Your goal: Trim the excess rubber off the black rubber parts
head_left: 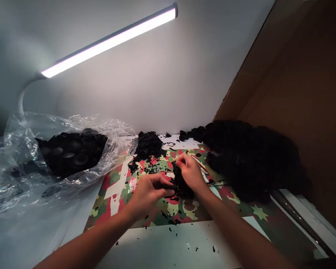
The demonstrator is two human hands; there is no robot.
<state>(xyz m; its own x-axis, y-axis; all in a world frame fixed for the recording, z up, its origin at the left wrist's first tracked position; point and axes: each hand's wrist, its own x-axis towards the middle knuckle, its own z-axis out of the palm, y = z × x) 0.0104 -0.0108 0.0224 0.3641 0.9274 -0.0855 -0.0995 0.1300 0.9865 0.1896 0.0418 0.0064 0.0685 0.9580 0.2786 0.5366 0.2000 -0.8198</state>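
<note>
Both hands meet over a camouflage-patterned mat (168, 209) on a white table. My left hand (148, 192) is closed, pinching a small black rubber part (180, 185) from the left. My right hand (190, 172) is closed round the same black part from the right and also grips a thin red-handled tool (200, 164) that sticks out toward the right. Black trimmings (148, 147) lie scattered on the mat just beyond the hands.
A clear plastic bag (22, 164) holding several round black parts (72, 151) sits at left. A large heap of black pieces (249, 157) lies at right against a brown cardboard wall (302, 93). A lit bar lamp (109, 41) hangs overhead.
</note>
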